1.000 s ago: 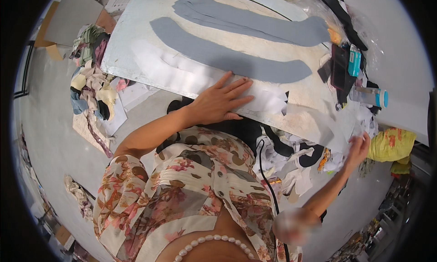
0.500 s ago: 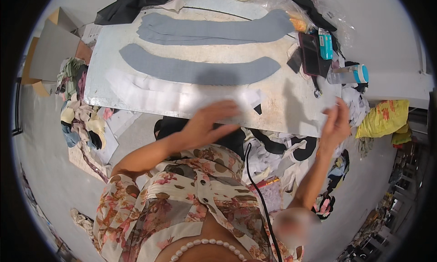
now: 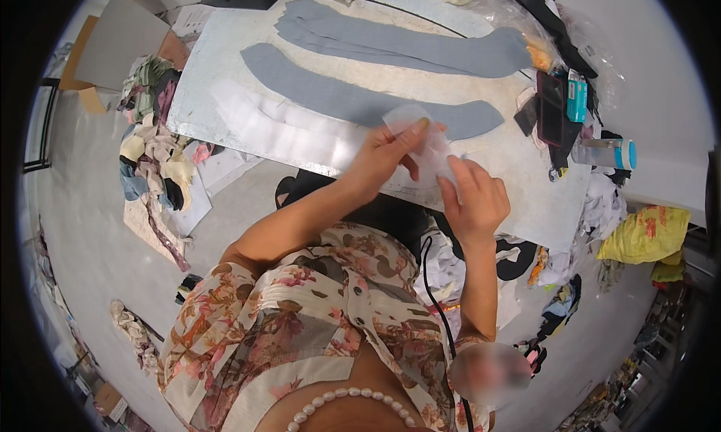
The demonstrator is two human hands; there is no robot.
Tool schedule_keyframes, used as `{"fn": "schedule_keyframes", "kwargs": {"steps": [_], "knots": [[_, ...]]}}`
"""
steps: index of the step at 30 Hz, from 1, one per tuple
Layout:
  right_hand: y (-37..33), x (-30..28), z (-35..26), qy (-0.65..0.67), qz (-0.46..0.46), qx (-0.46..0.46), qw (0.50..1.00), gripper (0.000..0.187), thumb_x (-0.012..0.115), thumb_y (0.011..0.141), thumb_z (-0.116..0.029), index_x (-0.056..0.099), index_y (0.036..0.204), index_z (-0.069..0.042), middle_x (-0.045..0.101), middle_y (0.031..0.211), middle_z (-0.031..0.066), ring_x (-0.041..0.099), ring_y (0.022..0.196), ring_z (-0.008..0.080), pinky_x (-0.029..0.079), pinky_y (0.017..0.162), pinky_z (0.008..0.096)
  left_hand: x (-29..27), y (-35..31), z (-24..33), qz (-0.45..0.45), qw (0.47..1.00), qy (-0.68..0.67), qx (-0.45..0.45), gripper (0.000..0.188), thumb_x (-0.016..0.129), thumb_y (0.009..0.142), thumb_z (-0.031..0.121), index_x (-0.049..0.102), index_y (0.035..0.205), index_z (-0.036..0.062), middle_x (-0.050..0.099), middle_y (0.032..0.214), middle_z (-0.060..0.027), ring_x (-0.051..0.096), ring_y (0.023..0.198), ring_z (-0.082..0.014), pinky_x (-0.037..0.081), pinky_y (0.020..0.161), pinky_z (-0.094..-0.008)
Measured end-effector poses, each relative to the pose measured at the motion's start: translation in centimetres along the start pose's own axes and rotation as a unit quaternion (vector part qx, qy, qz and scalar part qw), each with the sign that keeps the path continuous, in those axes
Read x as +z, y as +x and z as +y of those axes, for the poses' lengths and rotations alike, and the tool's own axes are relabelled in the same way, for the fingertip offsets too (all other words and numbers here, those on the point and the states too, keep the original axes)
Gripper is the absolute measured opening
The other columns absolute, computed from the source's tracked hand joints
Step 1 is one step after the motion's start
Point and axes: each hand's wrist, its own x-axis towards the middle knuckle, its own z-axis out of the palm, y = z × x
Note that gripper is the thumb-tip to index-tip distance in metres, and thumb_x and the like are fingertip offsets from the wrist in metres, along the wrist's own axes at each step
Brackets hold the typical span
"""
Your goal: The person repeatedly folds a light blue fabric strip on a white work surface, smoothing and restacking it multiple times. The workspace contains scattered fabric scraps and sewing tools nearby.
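Observation:
Above the near edge of the table (image 3: 518, 206), both hands hold a thin, whitish, see-through piece of fabric (image 3: 429, 152). My left hand (image 3: 381, 158) pinches it between thumb and fingers near its upper part. Thumb and fingers of my right hand (image 3: 479, 199) are closed at its lower right edge. Just beyond my hands lies a curved blue-grey fabric strip (image 3: 323, 90), partly covered by the raised piece. To the left a thin white strip (image 3: 263, 131) lies along the near side of the table; whether it joins the held piece is hidden by my left hand.
A stack of blue-grey curved pieces (image 3: 405, 47) lies farther back. At the right are a dark phone (image 3: 550, 109), a teal box (image 3: 576, 98) and a clear bottle with a blue lid (image 3: 625, 154). Fabric scraps (image 3: 154, 150) hang at the left; a yellow bag (image 3: 646, 235) stands right.
My right hand has come in from the right edge to meet my left, which has risen over the table. The thin whitish piece is now between them. The whole view has shifted slightly.

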Motion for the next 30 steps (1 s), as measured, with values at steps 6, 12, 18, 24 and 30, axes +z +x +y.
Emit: {"fn": "schedule_keyframes", "kwargs": {"steps": [6,12,18,24,30], "knots": [[4.7,0.4,1.6,0.51,-0.098,0.182,0.835,0.075,0.055,0.089,-0.056,0.048,0.137,0.001,0.063,0.122,0.0155,0.058,0.114,0.0256,0.042,0.102,0.0392,-0.4,-0.2,4.5,-0.022,0.961,0.245,0.129,0.029,0.055,0.101,0.023,0.069,0.112,0.0002,0.071,0.1,-0.0043,0.061,0.085,-0.0075,0.049,0.071,-0.0223],[6.2,1.6,2.9,0.543,-0.275,0.27,0.746,0.033,0.066,0.086,-0.005,0.061,0.117,0.002,0.068,0.093,0.005,0.062,0.083,0.0098,0.048,0.074,0.0226,-1.8,0.2,7.6,0.059,0.952,0.244,0.175,0.025,0.059,0.098,0.021,0.071,0.111,0.0031,0.072,0.086,-0.0036,0.062,0.07,-0.008,0.047,0.052,-0.0229],[5.7,2.8,1.9,0.562,-0.252,0.316,0.721,0.026,0.069,0.082,0.001,0.063,0.107,0.0,0.065,0.082,-0.0002,0.056,0.073,0.0037,0.044,0.063,0.0187,-7.8,0.2,6.8,0.176,0.961,0.182,0.115,0.022,0.068,0.092,0.022,0.072,0.096,0.0015,0.07,0.079,-0.0053,0.06,0.061,-0.0091,0.045,0.049,-0.0229],[6.3,5.8,0.3,0.501,-0.295,0.312,0.752,0.031,0.07,0.081,0.001,0.063,0.111,-0.003,0.058,0.072,-0.0047,0.05,0.066,0.0039,0.04,0.06,0.0197,-13.2,-1.6,6.5,0.242,0.951,0.168,0.089,0.022,0.069,0.091,0.022,0.07,0.091,0.0004,0.069,0.077,-0.0043,0.057,0.057,-0.008,0.044,0.048,-0.0218],[7.3,9.2,-1.5,0.421,-0.323,0.253,0.809,0.038,0.067,0.082,0.001,0.061,0.119,-0.006,0.054,0.064,-0.001,0.044,0.06,0.0073,0.039,0.058,0.0225,-19.5,-2.6,7.1,0.321,0.909,0.249,0.095,0.02,0.071,0.089,0.019,0.069,0.086,-0.0005,0.066,0.071,-0.0022,0.058,0.057,-0.0081,0.043,0.05,-0.0216]]}}
